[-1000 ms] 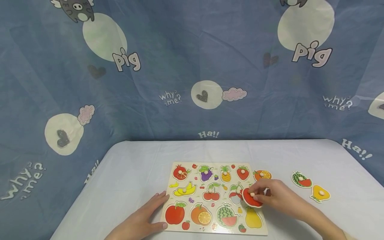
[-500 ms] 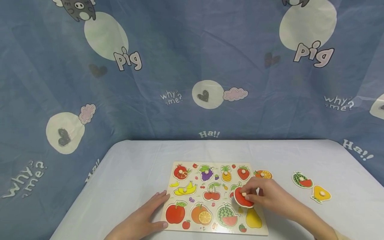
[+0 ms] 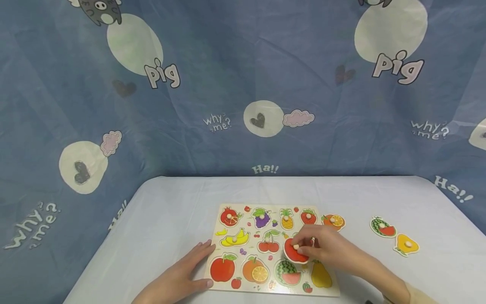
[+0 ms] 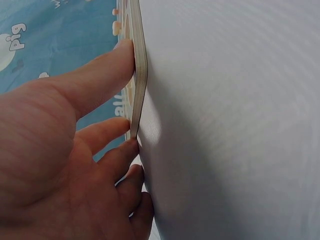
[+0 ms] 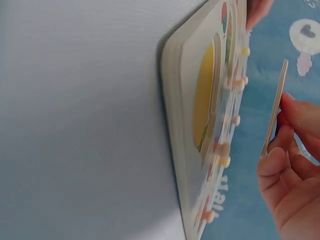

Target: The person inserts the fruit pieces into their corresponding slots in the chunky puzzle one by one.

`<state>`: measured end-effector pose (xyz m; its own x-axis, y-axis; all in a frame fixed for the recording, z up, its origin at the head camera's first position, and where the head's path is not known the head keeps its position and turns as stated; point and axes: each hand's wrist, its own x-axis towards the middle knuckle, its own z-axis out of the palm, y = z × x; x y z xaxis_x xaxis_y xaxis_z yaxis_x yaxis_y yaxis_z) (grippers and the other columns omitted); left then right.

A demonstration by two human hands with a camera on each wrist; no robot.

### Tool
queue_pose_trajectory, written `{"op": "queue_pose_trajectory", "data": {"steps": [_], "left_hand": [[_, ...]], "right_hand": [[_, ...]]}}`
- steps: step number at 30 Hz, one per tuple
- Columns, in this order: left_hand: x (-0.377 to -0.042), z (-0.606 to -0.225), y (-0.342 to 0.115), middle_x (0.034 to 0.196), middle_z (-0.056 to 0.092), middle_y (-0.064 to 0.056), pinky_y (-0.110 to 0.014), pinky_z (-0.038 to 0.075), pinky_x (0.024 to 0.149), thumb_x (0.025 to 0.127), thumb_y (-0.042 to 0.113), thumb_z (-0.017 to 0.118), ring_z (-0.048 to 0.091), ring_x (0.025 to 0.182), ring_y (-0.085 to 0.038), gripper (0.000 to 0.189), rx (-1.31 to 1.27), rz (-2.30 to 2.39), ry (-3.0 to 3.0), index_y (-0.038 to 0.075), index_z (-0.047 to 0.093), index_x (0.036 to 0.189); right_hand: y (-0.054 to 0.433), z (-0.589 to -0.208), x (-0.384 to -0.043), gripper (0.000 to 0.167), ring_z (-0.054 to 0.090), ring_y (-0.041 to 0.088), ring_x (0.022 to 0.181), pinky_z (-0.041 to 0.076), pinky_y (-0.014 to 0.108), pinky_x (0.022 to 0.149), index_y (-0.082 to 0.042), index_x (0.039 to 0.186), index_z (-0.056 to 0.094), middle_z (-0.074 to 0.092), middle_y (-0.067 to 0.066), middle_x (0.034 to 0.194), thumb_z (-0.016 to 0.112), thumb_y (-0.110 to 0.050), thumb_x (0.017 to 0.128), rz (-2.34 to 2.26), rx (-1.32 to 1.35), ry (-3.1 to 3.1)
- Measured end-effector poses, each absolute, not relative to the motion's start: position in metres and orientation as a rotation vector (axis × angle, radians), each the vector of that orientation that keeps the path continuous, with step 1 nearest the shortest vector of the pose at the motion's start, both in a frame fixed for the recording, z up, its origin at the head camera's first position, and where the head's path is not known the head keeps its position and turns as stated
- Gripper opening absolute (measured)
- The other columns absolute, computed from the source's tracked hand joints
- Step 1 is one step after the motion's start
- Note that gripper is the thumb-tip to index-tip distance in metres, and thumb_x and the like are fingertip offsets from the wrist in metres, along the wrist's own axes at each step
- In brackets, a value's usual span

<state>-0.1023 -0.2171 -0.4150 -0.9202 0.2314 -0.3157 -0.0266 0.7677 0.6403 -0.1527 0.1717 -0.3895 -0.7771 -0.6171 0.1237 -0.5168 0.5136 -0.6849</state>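
Observation:
A wooden fruit peg-puzzle board (image 3: 282,290) lies flat on the white table. My left hand (image 3: 184,274) rests at its left edge, thumb on the board near the front corner and fingers against the side. Above the right part of the board, my right hand (image 3: 328,247) pinches the small knob of a red apple puzzle piece (image 3: 292,252). The right wrist view shows this piece (image 5: 276,107) edge-on, raised off the board. Printed apple (image 3: 222,270), orange (image 3: 254,270), watermelon (image 3: 287,272) and pear (image 3: 321,276) shapes along the front row carry no knobs.
To the right of the board lie loose pieces: an orange piece (image 3: 333,221) by its edge, a watermelon piece (image 3: 382,227) and a yellow pear piece (image 3: 406,245). Knobbed pieces sit in the back rows, such as grapes (image 3: 261,218) and bananas (image 3: 235,239). A blue printed cloth (image 3: 228,152) hangs behind.
My right hand has carried the apple piece leftward over the board, from near its right edge. The left hand has stayed at the left edge.

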Motion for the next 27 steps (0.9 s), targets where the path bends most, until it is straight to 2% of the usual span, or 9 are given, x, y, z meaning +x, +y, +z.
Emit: {"op": "queue_pose_trajectory", "data": {"steps": [13,21,27], "left_hand": [[-0.102,-0.417,-0.218,0.158,0.032,-0.004,-0.062,0.040,0.101,0.076,0.045,0.081,0.030,0.140,-0.034,0.086,0.174,0.948,2.585,0.028,0.041,0.150],[-0.102,-0.418,-0.219,0.158,0.031,-0.001,-0.062,0.036,0.104,0.076,0.045,0.081,0.029,0.141,-0.033,0.086,0.179,0.945,2.589,0.028,0.041,0.150],[-0.103,-0.417,-0.218,0.159,0.031,0.000,-0.064,0.036,0.103,0.075,0.047,0.081,0.028,0.143,-0.032,0.087,0.178,0.905,2.604,0.029,0.041,0.150]], "right_hand": [[0.155,-0.379,-0.157,0.021,0.057,0.008,0.080,0.052,0.024,0.068,-0.032,0.103,0.074,0.066,-0.015,0.096,0.071,-0.015,0.092,-1.076,-1.018,2.478],[0.140,-0.378,-0.158,0.022,0.058,0.006,0.082,0.054,0.024,0.072,-0.029,0.103,0.074,0.065,-0.016,0.096,0.071,-0.012,0.092,-1.072,-1.034,2.433],[0.129,-0.376,-0.158,0.016,0.057,0.006,0.080,0.053,0.024,0.070,-0.028,0.102,0.074,0.065,-0.014,0.093,0.071,-0.016,0.092,-1.084,-1.037,2.394]]}}
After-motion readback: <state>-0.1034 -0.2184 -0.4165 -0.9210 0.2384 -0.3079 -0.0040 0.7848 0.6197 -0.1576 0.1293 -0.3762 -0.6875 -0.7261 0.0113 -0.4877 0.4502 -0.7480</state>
